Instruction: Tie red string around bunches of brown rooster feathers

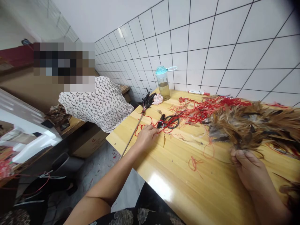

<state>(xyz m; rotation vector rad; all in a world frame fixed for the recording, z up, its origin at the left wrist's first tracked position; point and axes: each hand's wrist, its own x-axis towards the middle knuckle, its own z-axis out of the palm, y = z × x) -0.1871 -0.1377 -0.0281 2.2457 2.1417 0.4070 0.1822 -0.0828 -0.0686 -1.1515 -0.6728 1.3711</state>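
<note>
- Hands set well apart, both over the wooden table [178,175].
- Left hand [147,135]: palm down, fingers bent and reaching to the red thread [201,109] beside a dark looped object [173,122]. Cannot tell whether the fingers grip anything.
- Right hand [248,165]: thumb and forefinger drawn together at the near edge of the brown feathers [264,125]. Cannot tell whether a quill is pinched between them.
- Brown feathers: loose heap on the right part of the table, tips spread toward the tiled wall [199,47].
- Red thread: tangled mass left of the feathers, partly running behind them; strands trail to the left hand.
- Stick [132,137] with black feathers [147,101] bound at its far end: lies along the table's left side.
- Bottle [164,86], blue lid: upright near the wall, pink scrunchie [157,99] just beside it.
- Marker [199,93], red cap: lies at the wall side.
- Co-worker [93,103], patterned top: seated beyond the table's left edge.
</note>
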